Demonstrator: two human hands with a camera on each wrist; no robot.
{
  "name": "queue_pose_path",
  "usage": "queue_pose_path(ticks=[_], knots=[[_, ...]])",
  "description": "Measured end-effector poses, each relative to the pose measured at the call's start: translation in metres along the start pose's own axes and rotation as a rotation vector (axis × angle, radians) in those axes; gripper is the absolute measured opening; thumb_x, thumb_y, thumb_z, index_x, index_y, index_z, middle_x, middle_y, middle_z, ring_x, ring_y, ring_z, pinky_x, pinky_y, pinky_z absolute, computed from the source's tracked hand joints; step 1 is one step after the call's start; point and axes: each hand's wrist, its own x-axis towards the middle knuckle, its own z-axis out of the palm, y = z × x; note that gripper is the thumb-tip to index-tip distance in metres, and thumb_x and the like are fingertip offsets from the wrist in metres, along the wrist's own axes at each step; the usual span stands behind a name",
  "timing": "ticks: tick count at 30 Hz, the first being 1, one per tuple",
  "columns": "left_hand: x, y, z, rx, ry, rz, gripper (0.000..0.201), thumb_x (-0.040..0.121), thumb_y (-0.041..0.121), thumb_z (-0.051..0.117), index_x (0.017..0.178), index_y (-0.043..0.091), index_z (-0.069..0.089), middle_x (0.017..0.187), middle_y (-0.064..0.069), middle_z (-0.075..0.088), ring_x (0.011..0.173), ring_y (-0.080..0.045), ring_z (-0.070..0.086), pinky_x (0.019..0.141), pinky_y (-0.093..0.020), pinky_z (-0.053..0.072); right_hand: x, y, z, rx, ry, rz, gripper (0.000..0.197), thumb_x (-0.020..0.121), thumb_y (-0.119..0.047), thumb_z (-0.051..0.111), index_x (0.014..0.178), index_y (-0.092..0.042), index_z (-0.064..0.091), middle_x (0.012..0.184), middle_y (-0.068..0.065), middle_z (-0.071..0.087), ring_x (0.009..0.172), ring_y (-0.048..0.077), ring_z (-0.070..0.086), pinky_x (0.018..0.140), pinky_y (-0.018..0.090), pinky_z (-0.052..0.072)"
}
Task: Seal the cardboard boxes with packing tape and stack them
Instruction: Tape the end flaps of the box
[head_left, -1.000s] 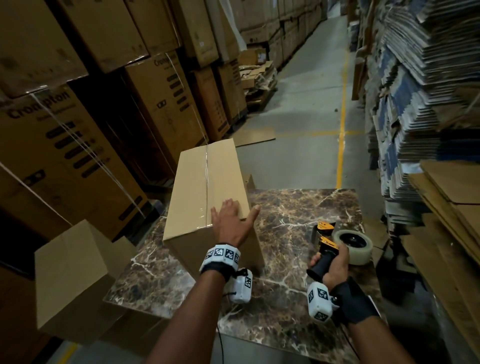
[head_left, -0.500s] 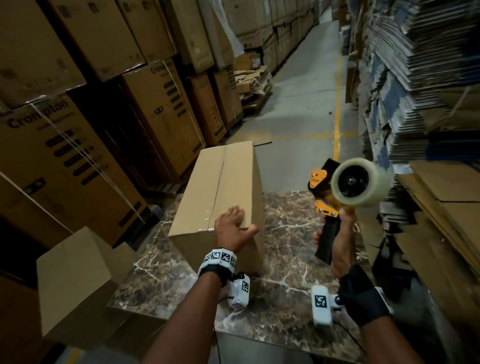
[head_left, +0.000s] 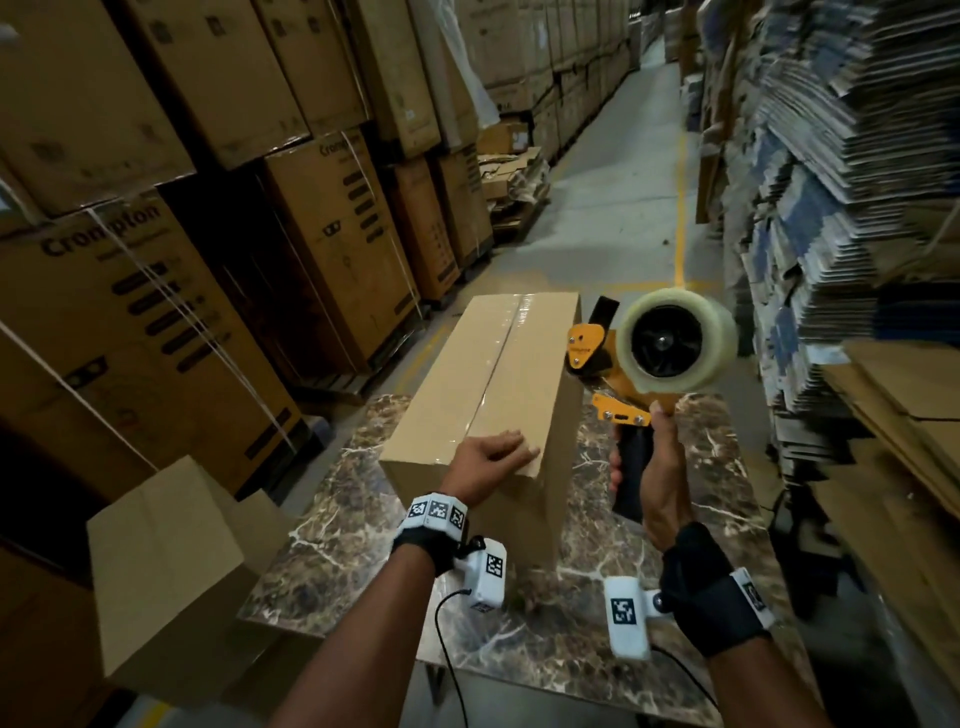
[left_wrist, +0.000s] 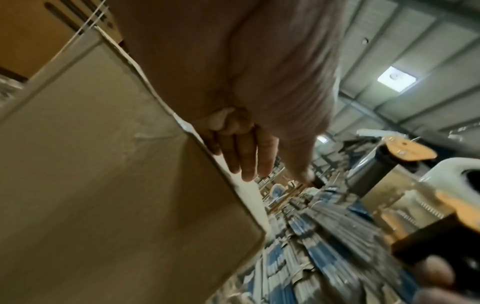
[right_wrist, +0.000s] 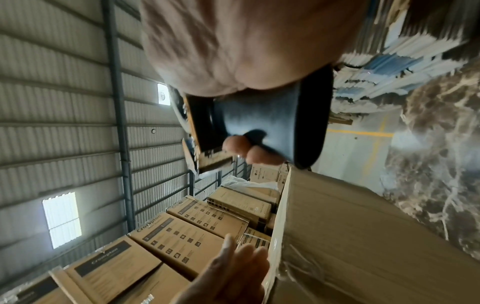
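Marble table (head_left: 675, 519), box (head_left: 493, 374) near its left edge.

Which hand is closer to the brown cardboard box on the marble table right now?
Left. The left hand rests on the brown cardboard box's near top edge; the right hand grips the orange tape dispenser beside the box, apart from it.

Printed cartons (head_left: 156, 312) flank a yellow-lined floor (head_left: 613, 208).

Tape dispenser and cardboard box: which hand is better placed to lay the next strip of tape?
Probably the right hand: it grips the tape dispenser, raised beside the cardboard box. The left hand rests on the box's near top edge, steadying it.
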Motion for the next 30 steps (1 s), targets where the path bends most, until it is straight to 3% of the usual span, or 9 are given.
queue_pose_path(ticks=[2, 4, 8, 12, 15, 17, 20, 25, 30], knots=[[0.001, 0.008, -0.012, -0.233, 0.088, -0.037, 0.023, 0.092, 0.019, 0.077, 0.112, 0.009, 0.077, 0.107, -0.015, 0.076, 0.095, -0.016, 0.070, 0.087, -0.030, 0.059, -0.003, 0.001, 0.005, -0.103, -0.038, -0.016, 0.083, 0.075, -0.089, 0.056, 0.085, -0.008, 0.068, 0.065, 0.013, 0.053, 0.051, 0.025, 0.043, 0.051, 0.034, 0.035], [0.002, 0.016, -0.027, -0.377, 0.159, -0.087, 0.024, 0.095, 0.016, 0.072, 0.106, -0.005, 0.075, 0.100, -0.016, 0.076, 0.089, -0.019, 0.071, 0.082, -0.032, 0.061, -0.005, 0.001, 0.012, -0.226, -0.050, -0.023, 0.085, 0.082, -0.084, 0.053, 0.089, 0.000, 0.067, 0.067, 0.013, 0.054, 0.054, 0.025, 0.044, 0.055, 0.037, 0.036], [0.011, 0.029, -0.049, -0.513, 0.167, -0.171, 0.029, 0.105, 0.025, 0.058, 0.106, -0.001, 0.069, 0.101, -0.021, 0.076, 0.089, -0.027, 0.071, 0.070, -0.028, 0.056, -0.007, 0.001, 0.040, -0.333, -0.072, 0.022, 0.083, 0.084, -0.079, 0.051, 0.091, 0.002, 0.067, 0.065, 0.011, 0.057, 0.053, 0.024, 0.047, 0.052, 0.033, 0.038], [0.018, 0.044, -0.063, -0.745, 0.059, -0.272, 0.051, 0.105, 0.051, 0.046, 0.106, 0.003, 0.065, 0.077, -0.013, 0.070, 0.067, -0.021, 0.068, 0.053, -0.022, 0.051, -0.009, 0.007, 0.072, -0.290, -0.132, 0.115, 0.081, 0.083, -0.081, 0.048, 0.088, -0.002, 0.066, 0.065, 0.012, 0.054, 0.050, 0.023, 0.044, 0.047, 0.031, 0.036], [0.019, 0.051, -0.066, -0.940, -0.030, -0.278, 0.050, 0.104, 0.053, 0.049, 0.104, 0.007, 0.070, 0.072, -0.007, 0.066, 0.061, -0.015, 0.061, 0.053, -0.021, 0.050, -0.009, 0.010, 0.086, -0.232, -0.155, 0.170, 0.077, 0.091, -0.080, 0.042, 0.087, -0.006, 0.065, 0.066, 0.012, 0.051, 0.051, 0.021, 0.041, 0.047, 0.030, 0.036], [0.017, 0.055, -0.068, -1.098, -0.074, -0.279, 0.038, 0.105, 0.042, 0.052, 0.099, 0.009, 0.071, 0.066, -0.003, 0.063, 0.058, -0.012, 0.058, 0.052, -0.020, 0.048, -0.010, 0.011, 0.094, -0.177, -0.151, 0.193, 0.076, 0.094, -0.077, 0.037, 0.088, -0.007, 0.064, 0.065, 0.011, 0.050, 0.050, 0.021, 0.040, 0.048, 0.029, 0.035], [0.017, 0.053, -0.073, -1.268, -0.157, -0.289, 0.026, 0.103, 0.025, 0.055, 0.094, 0.007, 0.071, 0.076, -0.007, 0.068, 0.066, -0.019, 0.066, 0.056, -0.023, 0.053, -0.010, 0.008, 0.102, -0.106, -0.145, 0.200, 0.075, 0.095, -0.077, 0.035, 0.085, -0.008, 0.062, 0.064, 0.010, 0.048, 0.049, 0.020, 0.038, 0.050, 0.030, 0.033], [0.016, 0.049, -0.085, -1.287, -0.319, -0.279, 0.023, 0.101, 0.010, 0.048, 0.090, 0.004, 0.067, 0.097, -0.019, 0.074, 0.085, -0.031, 0.074, 0.069, -0.031, 0.060, -0.008, 0.005, 0.102, -0.028, -0.153, 0.201, 0.075, 0.095, -0.076, 0.033, 0.083, -0.008, 0.062, 0.063, 0.009, 0.047, 0.047, 0.020, 0.038, 0.049, 0.028, 0.034], [0.016, 0.045, -0.092, -1.280, -0.372, -0.182, 0.015, 0.098, 0.010, 0.044, 0.095, 0.012, 0.058, 0.103, -0.021, 0.072, 0.081, -0.030, 0.071, 0.066, -0.030, 0.056, -0.009, 0.005, 0.102, -0.018, -0.177, 0.179, 0.074, 0.096, -0.074, 0.031, 0.084, -0.007, 0.062, 0.062, 0.009, 0.047, 0.046, 0.020, 0.038, 0.049, 0.027, 0.034]])
